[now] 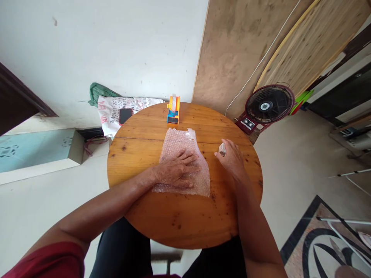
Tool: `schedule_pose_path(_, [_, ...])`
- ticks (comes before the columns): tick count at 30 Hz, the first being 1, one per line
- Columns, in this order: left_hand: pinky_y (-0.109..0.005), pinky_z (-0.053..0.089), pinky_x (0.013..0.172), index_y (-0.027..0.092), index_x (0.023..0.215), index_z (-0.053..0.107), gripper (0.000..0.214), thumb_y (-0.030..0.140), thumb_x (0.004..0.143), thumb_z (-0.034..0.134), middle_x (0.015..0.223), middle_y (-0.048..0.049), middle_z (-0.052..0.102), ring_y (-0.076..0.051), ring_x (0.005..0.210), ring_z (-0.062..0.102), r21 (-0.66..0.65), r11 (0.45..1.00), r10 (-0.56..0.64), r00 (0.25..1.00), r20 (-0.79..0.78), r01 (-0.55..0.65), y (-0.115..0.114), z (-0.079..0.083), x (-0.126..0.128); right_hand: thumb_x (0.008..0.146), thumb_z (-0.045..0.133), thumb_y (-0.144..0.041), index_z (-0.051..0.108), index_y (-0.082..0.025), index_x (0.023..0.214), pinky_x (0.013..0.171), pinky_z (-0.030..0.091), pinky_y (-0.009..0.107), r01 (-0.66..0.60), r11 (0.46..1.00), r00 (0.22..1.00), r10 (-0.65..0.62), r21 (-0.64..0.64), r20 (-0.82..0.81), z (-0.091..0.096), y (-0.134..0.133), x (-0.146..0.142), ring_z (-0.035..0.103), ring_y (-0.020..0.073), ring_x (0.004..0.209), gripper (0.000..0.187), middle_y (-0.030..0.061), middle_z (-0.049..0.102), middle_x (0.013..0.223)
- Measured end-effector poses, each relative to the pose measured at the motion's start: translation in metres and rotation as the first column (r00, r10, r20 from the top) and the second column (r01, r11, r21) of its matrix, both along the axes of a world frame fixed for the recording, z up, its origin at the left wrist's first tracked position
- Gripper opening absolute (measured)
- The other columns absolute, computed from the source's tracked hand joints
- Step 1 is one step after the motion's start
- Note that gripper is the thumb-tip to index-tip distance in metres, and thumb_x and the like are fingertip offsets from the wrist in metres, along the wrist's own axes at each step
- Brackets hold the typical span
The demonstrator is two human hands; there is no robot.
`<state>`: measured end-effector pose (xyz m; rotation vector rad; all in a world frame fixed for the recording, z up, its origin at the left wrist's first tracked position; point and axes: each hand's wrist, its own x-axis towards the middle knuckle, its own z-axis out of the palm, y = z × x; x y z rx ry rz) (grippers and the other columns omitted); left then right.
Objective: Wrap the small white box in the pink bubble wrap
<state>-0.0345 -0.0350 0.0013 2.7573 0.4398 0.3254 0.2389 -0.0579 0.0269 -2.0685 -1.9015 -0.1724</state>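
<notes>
A sheet of bubble wrap point(181, 141) lies flat on the round wooden table point(185, 227). Across its middle rests my left hand point(178, 170), palm down with the fingers spread. To the right of the sheet, my right hand point(231, 156) has its thumb and fingers around a small white box point(222, 149). Most of that box is hidden by the hand, and its print is too small to read. Beyond the far edge of the bubble wrap stands an orange and blue tape dispenser point(173, 110) with a roll of clear tape in it.
A dark red fan point(269, 104) stands just past the table's right rim. White printed sacks point(113, 110) and a green bag point(101, 94) lie against the wall at the far left. A pale blue box point(37, 150) is on the left, and a white rack point(344, 221) at the right.
</notes>
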Motion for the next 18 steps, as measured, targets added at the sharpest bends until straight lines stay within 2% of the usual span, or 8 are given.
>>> schedule_pose_path(3, [-0.061, 0.010, 0.120, 0.028, 0.145, 0.048, 0.068, 0.062, 0.087, 0.056, 0.162, -0.0130, 0.026, -0.039, 0.150, 0.019, 0.005, 1.000, -0.013, 1.000, 0.006, 0.013, 0.001, -0.001, 0.000, 0.084, 0.052, -0.026, 0.051, -0.015, 0.137, 0.097, 0.042, 0.051, 0.041, 0.999, 0.999, -0.041, -0.022, 0.017, 0.000, 0.000, 0.006, 0.051, 0.0359, 0.122, 0.054, 0.0187, 0.056, 0.137])
schedule_pose_path(7, [-0.061, 0.008, 0.120, 0.029, 0.144, 0.049, 0.066, 0.062, 0.088, 0.055, 0.158, -0.0125, 0.034, -0.037, 0.149, 0.021, 0.021, 1.000, -0.021, 1.000, 0.009, 0.021, 0.002, -0.001, 0.000, 0.085, 0.050, -0.025, 0.055, -0.016, 0.133, 0.092, 0.044, 0.051, 0.101, 0.991, 0.995, -0.101, -0.092, 0.004, 0.005, -0.001, 0.008, 0.058, 0.0361, 0.112, 0.049, 0.0192, 0.062, 0.128])
schedule_pose_path(9, [-0.060, 0.007, 0.120, 0.029, 0.143, 0.050, 0.065, 0.063, 0.088, 0.054, 0.158, -0.0125, 0.035, -0.037, 0.149, 0.022, 0.023, 1.000, -0.020, 1.000, 0.005, 0.020, 0.002, -0.001, 0.000, 0.084, 0.056, -0.030, 0.059, -0.018, 0.127, 0.090, 0.046, 0.051, 0.121, 0.990, 0.989, -0.126, -0.071, -0.074, 0.010, 0.000, 0.006, 0.061, 0.0350, 0.107, 0.045, 0.0177, 0.066, 0.120])
schedule_pose_path(11, [-0.060, 0.009, 0.120, 0.028, 0.144, 0.050, 0.066, 0.063, 0.088, 0.054, 0.160, -0.0125, 0.032, -0.038, 0.150, 0.021, 0.017, 1.000, -0.015, 1.000, 0.005, 0.015, 0.002, -0.001, 0.000, 0.082, 0.060, -0.037, 0.061, -0.020, 0.121, 0.089, 0.049, 0.047, 0.087, 0.996, 0.956, -0.083, 0.000, -0.282, 0.015, 0.000, 0.004, 0.063, 0.0313, 0.101, 0.042, 0.0137, 0.069, 0.113])
schedule_pose_path(13, [-0.061, 0.010, 0.120, 0.028, 0.145, 0.049, 0.068, 0.063, 0.087, 0.055, 0.162, -0.0124, 0.027, -0.039, 0.150, 0.019, 0.006, 1.000, -0.011, 1.000, 0.006, 0.011, 0.002, -0.001, -0.001, 0.083, 0.060, -0.044, 0.060, -0.022, 0.119, 0.087, 0.051, 0.043, -0.007, 0.998, 0.827, 0.044, 0.069, -0.560, 0.020, -0.002, 0.000, 0.065, 0.0272, 0.098, 0.043, 0.0100, 0.070, 0.110])
schedule_pose_path(15, [-0.061, 0.010, 0.120, 0.028, 0.145, 0.048, 0.068, 0.063, 0.087, 0.055, 0.162, -0.0125, 0.026, -0.039, 0.150, 0.019, 0.000, 1.000, -0.010, 1.000, -0.001, 0.010, 0.002, -0.001, -0.001, 0.084, 0.057, -0.050, 0.059, -0.022, 0.120, 0.085, 0.053, 0.039, -0.140, 0.985, 0.614, 0.164, 0.098, -0.772, 0.024, -0.006, -0.004, 0.066, 0.0251, 0.098, 0.046, 0.0084, 0.070, 0.112])
schedule_pose_path(17, [-0.061, 0.009, 0.120, 0.028, 0.145, 0.048, 0.067, 0.063, 0.088, 0.053, 0.161, -0.0126, 0.028, -0.038, 0.150, 0.019, -0.002, 1.000, -0.011, 1.000, -0.007, 0.011, 0.003, 0.000, -0.001, 0.082, 0.059, -0.053, 0.060, -0.022, 0.120, 0.082, 0.053, 0.037, -0.305, 0.950, 0.430, 0.200, 0.067, -0.881, 0.027, -0.014, -0.011, 0.066, 0.0249, 0.099, 0.049, 0.0080, 0.069, 0.114])
schedule_pose_path(18, [-0.061, 0.010, 0.120, 0.029, 0.145, 0.047, 0.068, 0.064, 0.088, 0.053, 0.161, -0.0124, 0.030, -0.038, 0.150, 0.019, -0.003, 1.000, -0.013, 1.000, -0.010, 0.013, 0.003, 0.001, -0.001, 0.080, 0.062, -0.053, 0.061, -0.022, 0.119, 0.081, 0.053, 0.037, -0.404, 0.914, 0.364, 0.196, 0.036, -0.911, 0.030, -0.020, -0.016, 0.066, 0.0250, 0.098, 0.050, 0.0079, 0.069, 0.114])
